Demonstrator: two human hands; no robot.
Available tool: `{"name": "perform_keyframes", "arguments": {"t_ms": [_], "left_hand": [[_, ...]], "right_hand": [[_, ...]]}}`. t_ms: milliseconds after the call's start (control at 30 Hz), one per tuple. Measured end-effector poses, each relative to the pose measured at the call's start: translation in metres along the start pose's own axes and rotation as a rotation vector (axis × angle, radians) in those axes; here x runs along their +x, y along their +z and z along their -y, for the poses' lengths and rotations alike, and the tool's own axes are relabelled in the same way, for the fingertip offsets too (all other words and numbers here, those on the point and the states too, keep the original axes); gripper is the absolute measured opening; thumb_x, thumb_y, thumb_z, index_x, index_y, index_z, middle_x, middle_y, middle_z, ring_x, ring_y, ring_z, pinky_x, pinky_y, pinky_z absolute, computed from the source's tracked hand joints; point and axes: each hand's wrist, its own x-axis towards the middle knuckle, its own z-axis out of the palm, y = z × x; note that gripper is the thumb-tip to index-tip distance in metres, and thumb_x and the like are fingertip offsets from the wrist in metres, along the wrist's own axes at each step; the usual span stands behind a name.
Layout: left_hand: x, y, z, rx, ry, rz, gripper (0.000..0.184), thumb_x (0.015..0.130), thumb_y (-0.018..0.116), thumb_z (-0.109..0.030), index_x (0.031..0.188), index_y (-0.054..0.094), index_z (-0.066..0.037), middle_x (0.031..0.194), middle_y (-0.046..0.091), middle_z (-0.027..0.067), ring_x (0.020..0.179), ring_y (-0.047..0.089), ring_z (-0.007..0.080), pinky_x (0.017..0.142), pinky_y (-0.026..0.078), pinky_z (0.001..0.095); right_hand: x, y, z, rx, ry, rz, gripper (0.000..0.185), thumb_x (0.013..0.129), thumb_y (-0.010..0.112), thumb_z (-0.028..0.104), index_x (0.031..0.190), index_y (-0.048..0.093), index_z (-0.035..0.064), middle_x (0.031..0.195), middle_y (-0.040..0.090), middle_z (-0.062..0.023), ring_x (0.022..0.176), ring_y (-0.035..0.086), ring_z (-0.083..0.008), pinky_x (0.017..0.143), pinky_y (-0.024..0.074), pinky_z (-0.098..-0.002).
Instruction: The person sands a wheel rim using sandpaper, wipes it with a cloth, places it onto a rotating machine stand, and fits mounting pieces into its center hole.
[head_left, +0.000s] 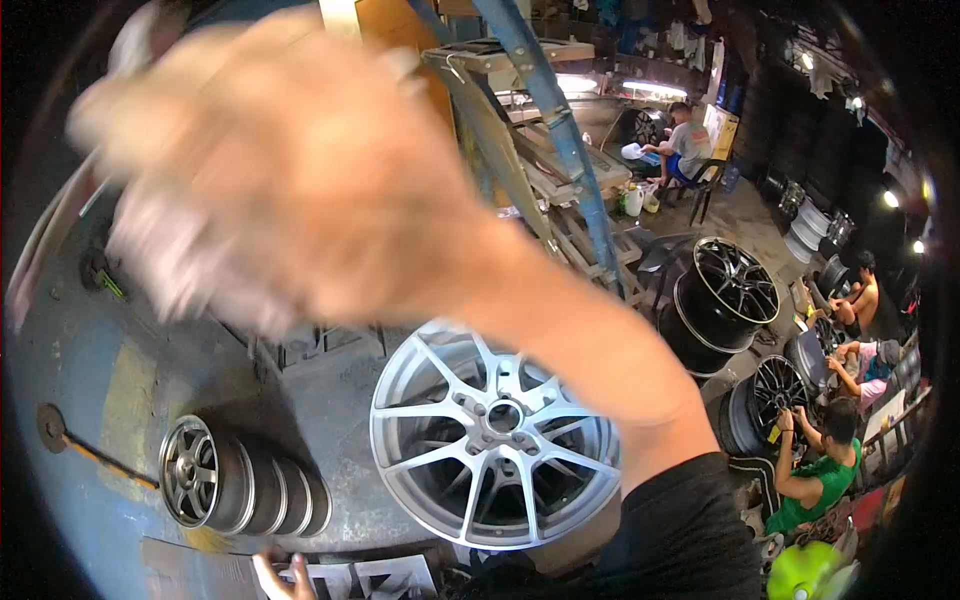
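My right hand [270, 180] is raised high across the upper left, smeared by motion, with its arm reaching in from the right. Its fingers look curled in, and a pale, blurred patch shows under them; what it is I cannot make out. Below the arm, a silver multi-spoke wheel rim [500, 412] lies face up, partly covered by my forearm. At the bottom edge, my left hand [283, 577] shows only some fingers, apart, with nothing visible between them. Beside it is a white sheet with dark shapes [375, 578].
Several stacked grey rims [240, 480] lie at the lower left, near a rod with a round end [100, 462]. Black rims [735, 280] stand right. A blue post [565, 130] rises behind my arm. Several people work at right, one in a green top [825, 490]; another sits behind [688, 145].
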Motion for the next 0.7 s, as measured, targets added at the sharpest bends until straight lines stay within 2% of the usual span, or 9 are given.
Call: {"name": "perform_keyframes", "arguments": {"t_ms": [100, 167, 200, 300, 400, 567, 600, 633, 700], "left_hand": [[-0.051, 0.037, 0.066, -0.072, -0.36, 0.2, 0.033, 0.09, 0.069, -0.017, 0.117, 0.059, -0.002, 0.093, 0.063, 0.0109, 0.078, 0.059, 0.019, 0.065, 0.05, 0.0284], [-0.088, 0.05, 0.113, -0.129, -0.489, 0.334, 0.034, 0.089, 0.069, -0.019, 0.118, 0.06, -0.002, 0.095, 0.063, 0.0132, 0.08, 0.06, 0.0216, 0.067, 0.05, 0.029], [-0.104, 0.051, 0.122, -0.114, -0.553, 0.413, 0.036, 0.089, 0.07, -0.021, 0.117, 0.059, -0.002, 0.096, 0.063, 0.014, 0.082, 0.06, 0.023, 0.068, 0.05, 0.0304], [-0.136, 0.053, 0.134, -0.099, -0.654, 0.55, 0.041, 0.087, 0.071, -0.027, 0.116, 0.058, 0.0, 0.1, 0.062, 0.0165, 0.087, 0.06, 0.0274, 0.072, 0.05, 0.0345], [-0.16, 0.048, 0.129, -0.093, -0.672, 0.624, 0.048, 0.085, 0.072, -0.033, 0.115, 0.057, 0.001, 0.104, 0.061, 0.019, 0.093, 0.06, 0.0317, 0.076, 0.049, 0.0386], [-0.186, 0.041, 0.101, -0.089, -0.441, 0.64, 0.059, 0.081, 0.073, -0.043, 0.113, 0.056, 0.004, 0.11, 0.059, 0.0232, 0.102, 0.06, 0.039, 0.082, 0.048, 0.0454], [-0.159, 0.024, 0.04, -0.009, -0.436, 0.507, 0.048, 0.082, 0.073, -0.042, 0.107, 0.062, -0.002, 0.075, 0.064, 0.0188, 0.078, 0.064, 0.0354, 0.075, 0.05, 0.0441], [-0.158, 0.021, 0.023, 0.15, -0.466, 0.51, 0.044, 0.085, 0.071, -0.035, 0.11, 0.061, -0.001, 0.108, 0.063, 0.0212, 0.096, 0.063, 0.0376, 0.075, 0.051, 0.044], [-0.163, 0.024, 0.007, 0.151, -0.426, 0.427, 0.044, 0.088, 0.066, -0.041, 0.109, 0.061, -0.003, 0.102, 0.062, 0.0191, 0.092, 0.062, 0.0375, 0.077, 0.05, 0.0439]], "right_hand": [[-0.077, -0.027, -0.044, -0.303, 0.094, -0.009, 0.049, 0.083, 0.069, 0.028, 0.128, 0.056, 0.0152, 0.111, 0.061, -0.0117, 0.099, 0.059, -0.0327, 0.09, 0.0453, -0.0476], [-0.208, -0.057, -0.031, -0.516, 0.619, 0.315, 0.062, 0.082, 0.071, 0.022, 0.14, 0.05, 0.0187, 0.125, 0.058, -0.0135, 0.114, 0.055, -0.0357, 0.095, 0.044, -0.0481], [-0.301, -0.084, -0.022, -0.79, 0.722, 0.724, 0.067, 0.085, 0.069, 0.029, 0.146, 0.044, 0.0205, 0.126, 0.057, -0.0167, 0.119, 0.053, -0.0351, 0.099, 0.0421, -0.0486], [-0.388, -0.142, -0.005, -0.631, 1.245, 0.976, 0.063, 0.088, 0.063, 0.04, 0.139, 0.049, 0.0073, 0.132, 0.053, -0.0287, 0.12, 0.053, -0.0415, 0.102, 0.0405, -0.0455], [-0.337, -0.15, -0.028, -0.553, 1.568, 0.651, 0.049, 0.089, 0.061, 0.036, 0.123, 0.061, 0.0002, 0.114, 0.061, -0.034, 0.111, 0.059, -0.0422, 0.098, 0.0449, -0.0462], [-0.212, -0.109, -0.05, -0.577, 1.307, 0.648, 0.035, 0.094, 0.056, 0.031, 0.115, 0.067, 0.005, 0.11, 0.067, -0.0235, 0.105, 0.064, -0.0378, 0.093, 0.0485, -0.0434], [-0.195, -0.09, -0.04, -0.442, 1.254, 0.6, 0.038, 0.094, 0.057, 0.036, 0.117, 0.067, 0.0063, 0.113, 0.067, -0.02, 0.108, 0.064, -0.0329, 0.094, 0.0477, -0.0413], [-0.16, -0.063, -0.011, -0.399, 1.198, 0.611, 0.04, 0.096, 0.057, 0.038, 0.117, 0.067, 0.0063, 0.116, 0.068, -0.0152, 0.112, 0.062, -0.0274, 0.097, 0.0463, -0.0394], [-0.118, -0.026, 0.067, 0.214, 1.305, 0.566, 0.041, 0.1, 0.053, 0.031, 0.124, 0.061, -0.0008, 0.119, 0.065, -0.0133, 0.111, 0.061, -0.0235, 0.099, 0.0439, -0.0365]]}}
